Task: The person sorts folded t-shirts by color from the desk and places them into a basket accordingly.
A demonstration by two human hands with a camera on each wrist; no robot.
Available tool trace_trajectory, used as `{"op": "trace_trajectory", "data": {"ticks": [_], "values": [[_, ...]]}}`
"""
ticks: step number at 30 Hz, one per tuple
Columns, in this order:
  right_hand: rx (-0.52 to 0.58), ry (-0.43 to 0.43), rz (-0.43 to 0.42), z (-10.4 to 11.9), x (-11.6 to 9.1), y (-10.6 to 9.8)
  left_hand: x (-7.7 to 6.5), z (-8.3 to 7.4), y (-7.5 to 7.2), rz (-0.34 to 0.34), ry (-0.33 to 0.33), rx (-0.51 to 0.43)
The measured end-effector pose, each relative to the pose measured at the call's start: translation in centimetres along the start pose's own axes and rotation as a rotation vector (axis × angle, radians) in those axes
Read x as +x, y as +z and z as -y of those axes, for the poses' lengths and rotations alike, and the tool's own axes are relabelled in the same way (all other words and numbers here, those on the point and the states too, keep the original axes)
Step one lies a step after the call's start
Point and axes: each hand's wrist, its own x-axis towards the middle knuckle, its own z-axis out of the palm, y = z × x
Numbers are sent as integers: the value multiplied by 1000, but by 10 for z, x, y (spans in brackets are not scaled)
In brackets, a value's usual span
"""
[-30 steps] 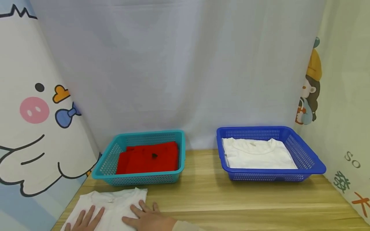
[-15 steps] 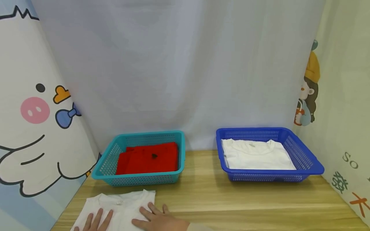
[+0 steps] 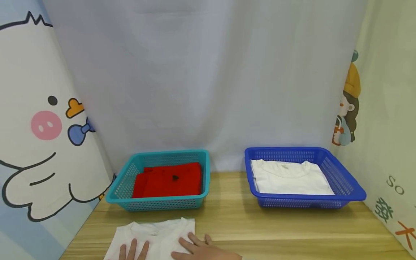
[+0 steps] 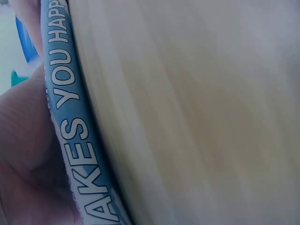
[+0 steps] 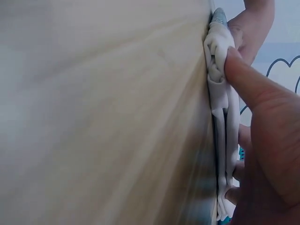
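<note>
A folded white T-shirt (image 3: pixel 160 245) lies on the wooden table in front of the teal basket, collar toward the back. My left hand (image 3: pixel 132 251) rests on its left part with fingers spread and straight. On the right part lies my right hand (image 3: pixel 204 250), also spread, its fingers pointing left. In the left wrist view, the fold (image 4: pixel 75 112) shows a blue print with white letters beside the hand. The right wrist view shows the shirt's stacked layers (image 5: pixel 219 93) edge-on, with the thumb (image 5: pixel 243 77) and fingertips pressing on the top layer.
The teal basket (image 3: pixel 156 204) at the back left holds a folded red garment (image 3: pixel 175 184). At the back right stands a blue basket (image 3: pixel 312 203) with a folded white shirt (image 3: pixel 292 180). A pale curtain (image 3: pixel 201 83) hangs behind, and printed panels flank both sides.
Both hands have slid the folded shirt to the right along the table, staying spread on it. The head view has shifted slightly; the baskets stand where they were.
</note>
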Motion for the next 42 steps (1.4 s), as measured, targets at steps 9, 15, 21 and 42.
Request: {"op": "trace_trajectory", "data": {"ticks": [9,15,21,42], "values": [[17,-46,-51,-27,-41,6,-1,-57,16,-55,-30,-19],[14,-23,-69,-48,-73,5,-6,-124,-42,134,-106,-6],[23,1,-105,-63,-108,1,-5,-175,-69,167,-97,18],[109,41,-229,-97,-178,-9,4,-250,-111,143,105,89]]}}
